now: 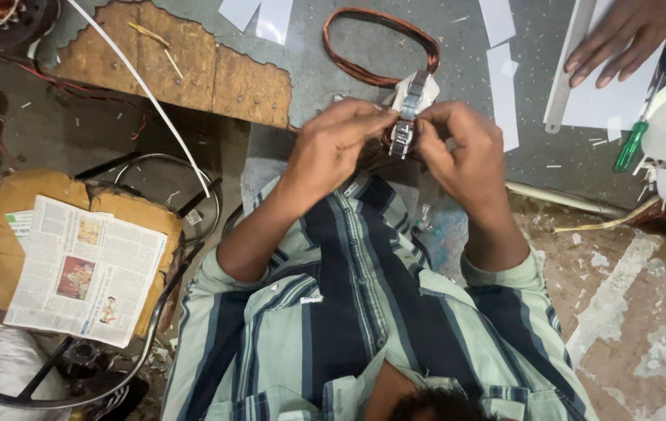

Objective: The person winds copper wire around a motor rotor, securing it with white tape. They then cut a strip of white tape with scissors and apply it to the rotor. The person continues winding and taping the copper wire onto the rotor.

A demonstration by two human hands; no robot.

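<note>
Both my hands meet at the table edge around a small grey metal core (409, 113) with white paper slips sticking out of it. My left hand (333, 148) pinches its left side with fingers curled. My right hand (462, 148) grips its right side, thumb on the metal. A loop of copper wire (348, 62) lies on the grey table (442, 31) just beyond the core, and seems to run down to it. My striped shirt fills the lower part of the view.
Another person's hand (618, 39) rests on white paper at the top right, beside a metal ruler (567, 70). A green-handled screwdriver (631, 144) and white paper strips (504, 86) lie nearby. A stool with cardboard and newspaper (83, 269) stands at left.
</note>
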